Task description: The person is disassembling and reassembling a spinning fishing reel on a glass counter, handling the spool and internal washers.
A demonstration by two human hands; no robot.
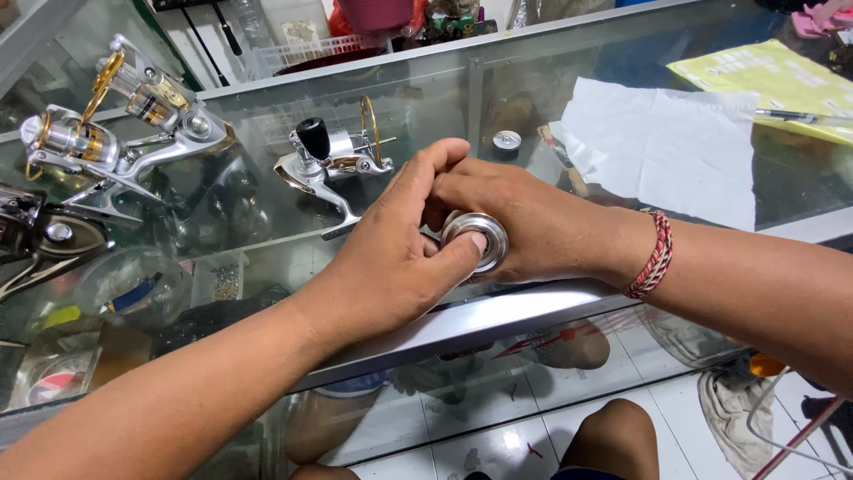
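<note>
Everything sits on a glass-topped display counter (498, 89) with aluminium edge strips, and you can see straight through it to the shelves below. On the glass, far left, two silver spinning reels with gold trim (115, 124) lean against each other, with a darker chrome reel (44, 236) just below them at the edge. Near the middle is a stripped silver reel body with a black knob and gold bail wire (333, 160). A small round silver cap (506, 140) sits just behind the hands. To the right lies a crumpled white sheet of paper (666, 147), then a yellow printed sheet (773, 80) with a pen (800, 116) on it.
</note>
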